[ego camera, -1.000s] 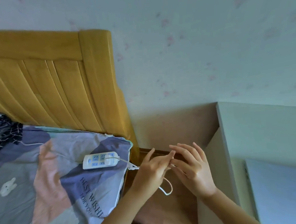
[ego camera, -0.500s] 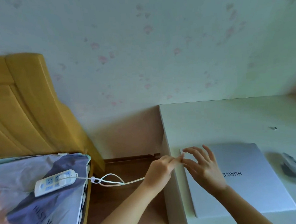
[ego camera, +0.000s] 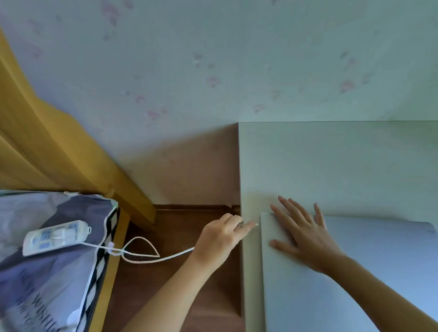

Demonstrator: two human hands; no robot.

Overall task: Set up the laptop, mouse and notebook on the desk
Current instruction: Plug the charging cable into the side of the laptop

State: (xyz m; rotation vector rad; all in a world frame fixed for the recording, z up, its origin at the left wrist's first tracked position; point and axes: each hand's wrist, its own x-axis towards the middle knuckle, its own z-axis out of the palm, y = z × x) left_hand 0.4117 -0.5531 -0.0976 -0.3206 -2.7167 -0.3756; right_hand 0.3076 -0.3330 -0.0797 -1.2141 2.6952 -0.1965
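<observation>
A closed silver laptop [ego camera: 373, 272] lies flat on the white desk [ego camera: 341, 163], near its left edge. My right hand [ego camera: 304, 235] rests flat, fingers spread, on the laptop's far left corner. My left hand [ego camera: 222, 238] pinches the plug end of a white charging cable [ego camera: 151, 257] right at the laptop's left side. The cable runs left in a loop to a white power strip [ego camera: 55, 236] on the bed. The mouse and notebook are out of view.
A bed with a patterned quilt [ego camera: 45, 279] and a yellow wooden headboard [ego camera: 31, 131] stands at the left. A gap of brown floor [ego camera: 181, 245] lies between bed and desk. A pale wall rises behind.
The view has swung right and closer to the desk. My right hand has settled flat on the laptop. My left hand has carried the cable end up to the laptop's left side.
</observation>
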